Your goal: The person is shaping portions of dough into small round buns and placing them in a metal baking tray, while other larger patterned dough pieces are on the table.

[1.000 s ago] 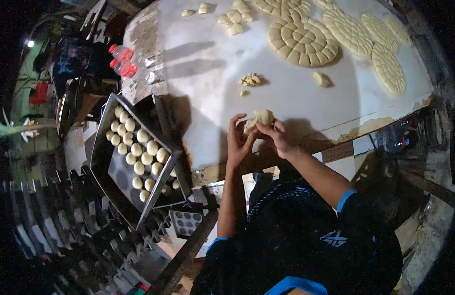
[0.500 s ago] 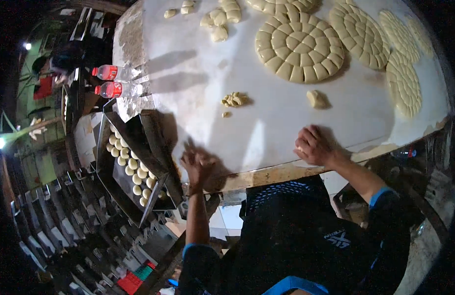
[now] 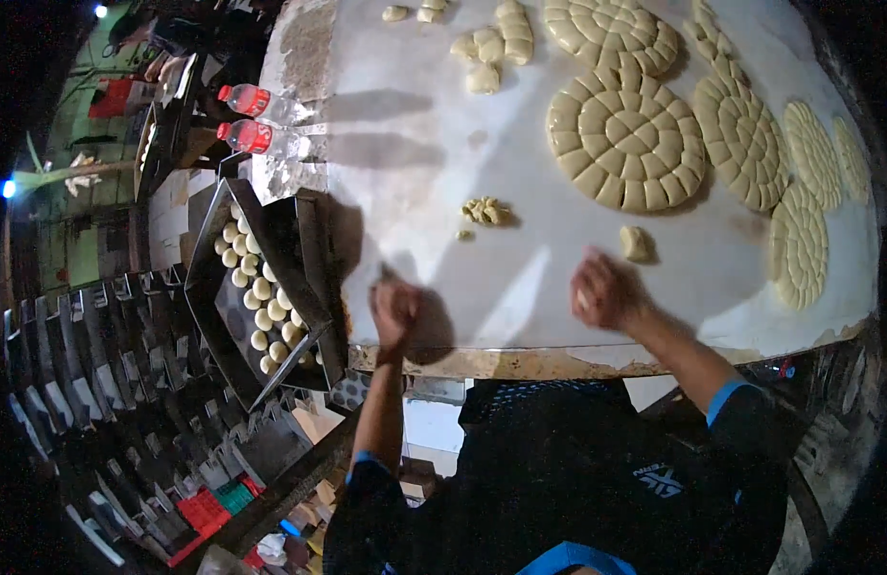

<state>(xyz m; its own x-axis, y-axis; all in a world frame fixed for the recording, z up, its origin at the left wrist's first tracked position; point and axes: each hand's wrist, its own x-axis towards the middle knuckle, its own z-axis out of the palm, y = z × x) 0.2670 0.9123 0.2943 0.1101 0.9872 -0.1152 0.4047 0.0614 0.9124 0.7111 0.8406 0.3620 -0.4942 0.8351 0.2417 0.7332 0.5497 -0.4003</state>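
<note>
My left hand [image 3: 395, 309] is curled low over the near left of the worktop [image 3: 510, 307], blurred, with what is beneath it hidden. My right hand [image 3: 601, 297] is curled on the worktop to the right, and whatever it covers is too hidden to name. A dough lump [image 3: 635, 243] lies just beyond my right hand. A small heap of dough bits [image 3: 483, 211] and a tiny piece [image 3: 463, 235] lie between and beyond my hands. Several flat dough rounds cut into segments [image 3: 623, 144] cover the back and right, with loose dough pieces [image 3: 482, 79] at the back.
A deep metal tray [image 3: 314, 345] of pale dough balls [image 3: 258, 297] stands at the left. Two red-capped bottles [image 3: 256, 136] lie or stand at the worktop's left edge. Dark metal pans [image 3: 79, 364] are racked at lower left. Another person [image 3: 151, 34] is at upper left.
A second ago my hands were together on a dough lump; they have separated and are now curled apart on the worktop, left and right. The head view has shifted.
</note>
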